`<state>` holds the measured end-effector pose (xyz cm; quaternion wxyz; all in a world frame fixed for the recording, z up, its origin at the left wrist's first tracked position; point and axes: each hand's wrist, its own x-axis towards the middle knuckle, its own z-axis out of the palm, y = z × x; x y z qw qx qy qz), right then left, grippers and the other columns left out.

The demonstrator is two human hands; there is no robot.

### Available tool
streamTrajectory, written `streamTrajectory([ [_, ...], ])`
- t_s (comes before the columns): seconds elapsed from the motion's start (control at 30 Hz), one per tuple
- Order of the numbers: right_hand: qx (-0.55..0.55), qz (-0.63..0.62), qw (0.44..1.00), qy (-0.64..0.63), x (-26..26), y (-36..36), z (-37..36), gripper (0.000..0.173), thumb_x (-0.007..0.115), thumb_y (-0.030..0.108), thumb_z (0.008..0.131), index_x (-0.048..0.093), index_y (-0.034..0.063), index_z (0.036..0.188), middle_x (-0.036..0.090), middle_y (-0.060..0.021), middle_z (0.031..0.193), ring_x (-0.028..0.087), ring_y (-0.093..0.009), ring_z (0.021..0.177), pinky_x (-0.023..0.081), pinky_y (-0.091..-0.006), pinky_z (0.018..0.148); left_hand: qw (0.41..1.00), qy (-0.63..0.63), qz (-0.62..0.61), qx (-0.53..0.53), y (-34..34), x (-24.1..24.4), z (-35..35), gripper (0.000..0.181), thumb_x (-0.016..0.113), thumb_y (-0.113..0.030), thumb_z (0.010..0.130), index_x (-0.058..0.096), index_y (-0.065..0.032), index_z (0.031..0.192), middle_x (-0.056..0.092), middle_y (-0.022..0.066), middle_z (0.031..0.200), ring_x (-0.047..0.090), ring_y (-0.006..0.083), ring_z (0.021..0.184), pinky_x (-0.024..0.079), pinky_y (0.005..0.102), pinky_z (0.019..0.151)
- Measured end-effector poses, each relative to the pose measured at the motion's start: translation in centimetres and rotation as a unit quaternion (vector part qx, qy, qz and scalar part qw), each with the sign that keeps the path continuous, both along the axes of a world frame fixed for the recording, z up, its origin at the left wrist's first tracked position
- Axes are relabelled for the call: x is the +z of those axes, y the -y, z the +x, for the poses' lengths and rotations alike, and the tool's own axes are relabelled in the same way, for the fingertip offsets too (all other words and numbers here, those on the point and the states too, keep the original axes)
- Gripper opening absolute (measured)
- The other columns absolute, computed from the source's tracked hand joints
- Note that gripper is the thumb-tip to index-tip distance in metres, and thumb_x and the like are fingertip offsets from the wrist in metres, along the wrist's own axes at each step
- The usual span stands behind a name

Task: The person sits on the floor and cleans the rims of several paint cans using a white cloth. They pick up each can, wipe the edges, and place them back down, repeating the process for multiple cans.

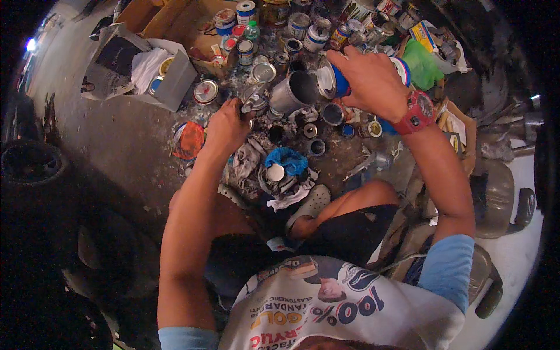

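My right hand grips a blue-and-white metal can, tipped on its side. Its top faces the open mouth of a grey metal can, which leans toward it. At the left end of the grey can, my left hand has its fingers curled around what looks like a metal handle; the exact grip is partly hidden. Whether anything flows between the two cans cannot be told. Below them stand small open tins, among them a dark-filled one and another.
Many paint tins crowd the floor beyond my hands. A cardboard box stands at the left, a green plastic bag at the right. Stained rags and a blue cloth lie near my feet. A dark bucket is far left.
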<state>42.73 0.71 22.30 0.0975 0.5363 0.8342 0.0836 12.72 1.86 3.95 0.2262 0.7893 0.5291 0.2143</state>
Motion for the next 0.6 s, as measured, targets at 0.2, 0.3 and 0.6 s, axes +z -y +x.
streamTrajectory([
  [0.2, 0.069, 0.041, 0.996, 0.035, 1.9, 0.7, -2.4, 0.066, 0.092, 0.017, 0.059, 0.060, 0.0054, 0.116, 0.069, -0.0162, 0.097, 0.071, -0.033, 0.087, 0.058, -0.0436, 0.071, 0.999, 0.027, -0.016, -0.016, 0.0, 0.5, 0.0, 0.040, 0.069, -0.027, 0.094, 0.060, 0.0036, 0.117, 0.064, 0.0260, 0.116, 0.062, 0.0471, 0.108, 0.051, 0.0515, 0.089],
  [0.3, 0.083, 0.047, 0.994, 0.058, 2.4, 0.8, -3.1, 0.060, 0.090, 0.017, 0.060, 0.062, 0.0049, 0.113, 0.069, -0.0161, 0.095, 0.071, -0.032, 0.085, 0.058, -0.0419, 0.069, 0.999, 0.027, -0.005, -0.022, 0.0, 0.8, 0.1, 0.039, 0.070, -0.027, 0.094, 0.060, 0.0028, 0.116, 0.065, 0.0239, 0.114, 0.063, 0.0459, 0.106, 0.052, 0.0511, 0.088],
  [0.6, 0.094, 0.049, 0.989, 0.107, 2.0, 0.4, -3.8, 0.043, 0.077, 0.010, 0.072, 0.062, 0.0036, 0.112, 0.068, -0.0172, 0.092, 0.071, -0.031, 0.082, 0.058, -0.0402, 0.067, 0.999, 0.024, 0.024, -0.016, 0.1, 0.1, 0.3, 0.040, 0.070, -0.029, 0.094, 0.060, 0.0016, 0.118, 0.065, 0.0236, 0.114, 0.064, 0.0458, 0.106, 0.053, 0.0514, 0.087],
])
